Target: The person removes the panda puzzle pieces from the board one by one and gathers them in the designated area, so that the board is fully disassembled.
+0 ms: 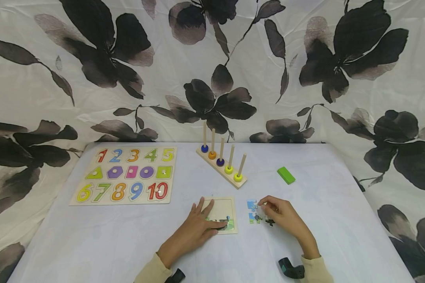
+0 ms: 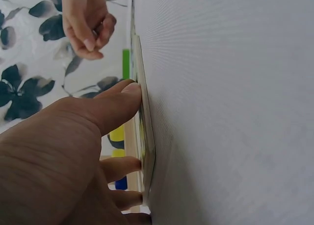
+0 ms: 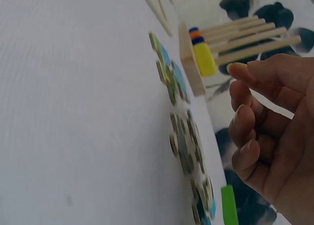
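My left hand (image 1: 195, 227) rests with spread fingers on a small square wooden puzzle tray (image 1: 230, 208), pressing over picture pieces (image 1: 230, 226) along its near side. In the left wrist view the thumb (image 2: 120, 105) and fingers lie at the tray's edge. To the right, my right hand (image 1: 285, 215) hovers over several loose jigsaw pieces (image 1: 254, 219), its fingers loosely curled. Nothing shows between the right thumb and fingertips in the right wrist view, where the pieces (image 3: 184, 141) lie in a row on the table below.
A peg stacker (image 1: 222, 171) with coloured rings stands behind the tray. At the left lies a number-and-shape board (image 1: 173, 173). A green block (image 1: 286, 175) is at the back right. Floral cloth (image 1: 269, 78) hangs behind the white table (image 1: 102, 243).
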Demonstrator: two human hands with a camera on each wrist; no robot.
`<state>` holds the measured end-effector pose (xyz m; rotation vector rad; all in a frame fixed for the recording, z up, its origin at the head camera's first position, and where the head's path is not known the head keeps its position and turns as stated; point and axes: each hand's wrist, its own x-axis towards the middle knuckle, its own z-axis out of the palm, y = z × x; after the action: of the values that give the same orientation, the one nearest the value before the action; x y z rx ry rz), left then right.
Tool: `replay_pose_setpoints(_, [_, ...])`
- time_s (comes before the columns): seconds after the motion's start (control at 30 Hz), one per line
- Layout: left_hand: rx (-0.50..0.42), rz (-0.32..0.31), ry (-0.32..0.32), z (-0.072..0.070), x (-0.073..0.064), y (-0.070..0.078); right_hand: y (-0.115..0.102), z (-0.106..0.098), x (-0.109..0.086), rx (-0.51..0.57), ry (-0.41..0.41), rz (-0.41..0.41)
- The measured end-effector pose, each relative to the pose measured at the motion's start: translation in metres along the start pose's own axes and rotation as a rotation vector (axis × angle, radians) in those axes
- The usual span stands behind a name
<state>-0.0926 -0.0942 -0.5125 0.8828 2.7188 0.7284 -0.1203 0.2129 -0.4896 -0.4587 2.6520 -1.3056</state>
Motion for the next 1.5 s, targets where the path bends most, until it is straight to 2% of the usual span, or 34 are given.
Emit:
replay_pose_setpoints(0.37, [0.011, 0.0, -0.027, -0.002, -0.002, -0.002, -0.017, 0.03, 0.016, 0.005, -0.073, -0.052])
replay_pose_setpoints(0.63, [-0.025, 0.002, 0.022, -0.005, -0.012, -0.004, -0.044, 0.066, 0.035, -0.011, -0.125, -0.201])
replay_pose_setpoints(0.73, [0.003, -0.015, 0.036, -0.004, -0.018, -0.004, -0.049, 0.077, 0.042, -0.03, -0.141, -0.259])
replay_pose_setpoints(0.87, [0.047, -0.036, 0.007, -0.003, -0.024, -0.002, -0.055, 0.085, 0.049, -0.064, -0.168, -0.299])
replay_pose_setpoints(1.03, [0.066, -0.046, -0.027, -0.001, -0.027, 0.002, -0.058, 0.091, 0.052, -0.104, -0.204, -0.289])
replay_pose_setpoints(1.2, [0.066, -0.039, -0.025, 0.002, -0.028, 0.005, -0.058, 0.094, 0.053, -0.115, -0.22, -0.256])
replay_pose_setpoints(1.5, [0.07, -0.033, -0.014, 0.005, -0.029, 0.006, -0.058, 0.096, 0.053, -0.12, -0.249, -0.268])
